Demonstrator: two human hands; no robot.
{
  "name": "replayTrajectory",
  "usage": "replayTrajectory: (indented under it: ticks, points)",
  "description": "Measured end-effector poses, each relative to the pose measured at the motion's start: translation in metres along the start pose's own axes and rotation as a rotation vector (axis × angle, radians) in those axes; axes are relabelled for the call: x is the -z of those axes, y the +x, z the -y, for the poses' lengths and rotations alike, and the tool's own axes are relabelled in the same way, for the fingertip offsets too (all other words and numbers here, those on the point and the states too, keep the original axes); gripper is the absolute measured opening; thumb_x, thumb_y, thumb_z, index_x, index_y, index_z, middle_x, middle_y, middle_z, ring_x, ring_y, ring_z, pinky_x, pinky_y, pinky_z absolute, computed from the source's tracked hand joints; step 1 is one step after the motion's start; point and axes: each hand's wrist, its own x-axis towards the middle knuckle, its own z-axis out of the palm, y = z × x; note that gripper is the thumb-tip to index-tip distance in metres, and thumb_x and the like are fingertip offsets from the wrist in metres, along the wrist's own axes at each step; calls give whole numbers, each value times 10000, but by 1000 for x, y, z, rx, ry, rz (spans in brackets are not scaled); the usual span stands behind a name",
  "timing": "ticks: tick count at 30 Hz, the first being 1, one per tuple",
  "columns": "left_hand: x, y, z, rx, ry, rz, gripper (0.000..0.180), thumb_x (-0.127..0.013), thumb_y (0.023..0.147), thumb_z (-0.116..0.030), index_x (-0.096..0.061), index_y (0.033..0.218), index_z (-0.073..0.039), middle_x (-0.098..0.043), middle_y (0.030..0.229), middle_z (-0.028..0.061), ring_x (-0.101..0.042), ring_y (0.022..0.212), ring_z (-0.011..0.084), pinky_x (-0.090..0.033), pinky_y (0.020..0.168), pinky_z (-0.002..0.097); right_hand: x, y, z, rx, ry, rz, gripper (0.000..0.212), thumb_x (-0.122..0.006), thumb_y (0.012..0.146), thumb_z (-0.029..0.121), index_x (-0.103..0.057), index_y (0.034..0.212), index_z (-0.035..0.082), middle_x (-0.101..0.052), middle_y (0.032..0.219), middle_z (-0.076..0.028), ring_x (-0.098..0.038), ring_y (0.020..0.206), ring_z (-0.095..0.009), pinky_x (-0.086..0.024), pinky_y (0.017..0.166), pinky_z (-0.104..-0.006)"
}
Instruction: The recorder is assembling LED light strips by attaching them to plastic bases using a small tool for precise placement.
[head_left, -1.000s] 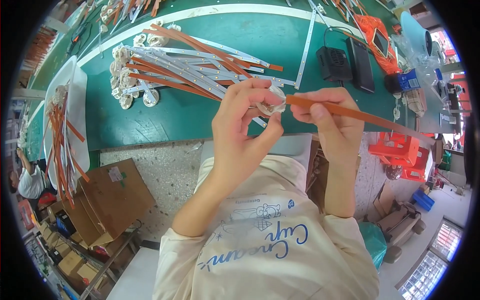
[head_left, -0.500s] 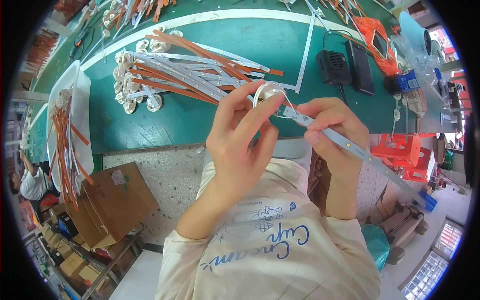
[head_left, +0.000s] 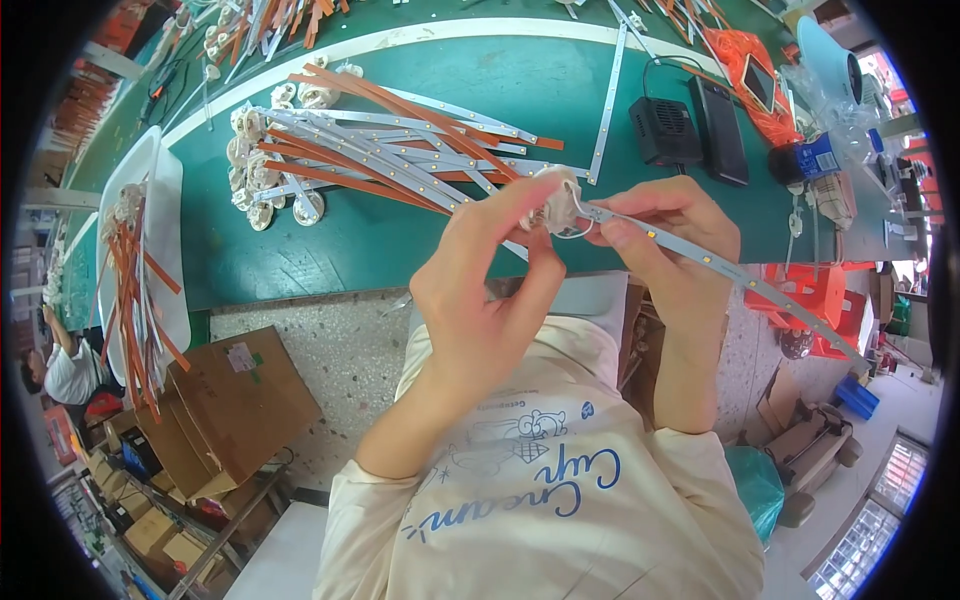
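Observation:
Between thumb and fingers, my left hand (head_left: 490,265) grips a round white lamp cap (head_left: 562,207) above the table's front edge. Short white wires run from the cap to the end of an LED strip (head_left: 735,272). My right hand (head_left: 675,245) pinches that silvery strip close to its wired end, and the rest slants down to the right past my wrist. Beyond my left hand lies a pile of LED strips (head_left: 390,150), silver and orange-brown, with white lamp caps (head_left: 255,165) gathered at its left end.
The green table (head_left: 300,265) stretches ahead. A black ventilated box (head_left: 667,132), a dark slab-like device (head_left: 718,130), an orange bag with a phone (head_left: 760,85) and a bottle (head_left: 805,160) stand right. At left are a white bin (head_left: 165,200) and cardboard box (head_left: 240,400).
The lamp cap has turned in my left hand, from its rim side to its wired side. My right hand's strip has tilted to a shallower slant and rotated slightly.

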Motion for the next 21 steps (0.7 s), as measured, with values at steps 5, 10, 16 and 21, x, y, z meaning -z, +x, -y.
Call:
replayTrajectory:
  ticks: [5,10,16,21]
  points:
    - [-4,0,-7,158,-173,-60,347,-584,713,102,-558,1054,43,-614,931,125,-613,788,145,-502,696,249,3,1,-2,37,-33,0,118,-619,746,-31,-525,815,-50,-617,812,-181,-630,716,-185,-530,657,-272]
    - [-2,-3,-5,123,-139,-14,326,-603,724,91,-561,1045,57,-615,927,129,-617,779,144,-508,701,248,8,-1,-6,82,-6,12,120,-628,726,-79,-567,826,-54,-611,823,-109,-618,785,-149,-516,695,-243]
    - [-2,-4,-6,133,-149,-8,306,-612,729,79,-573,1032,55,-617,915,128,-617,783,144,-510,706,254,11,-1,-10,176,7,32,119,-630,720,-83,-563,816,-59,-612,814,-114,-619,770,-147,-518,691,-245]
    - [-3,-7,-4,38,-66,-37,307,-641,693,78,-598,997,52,-631,838,122,-607,696,131,-495,631,228,9,-5,-7,73,33,-13,100,-621,734,-76,-566,815,-59,-616,818,-118,-624,771,-155,-509,670,-230]
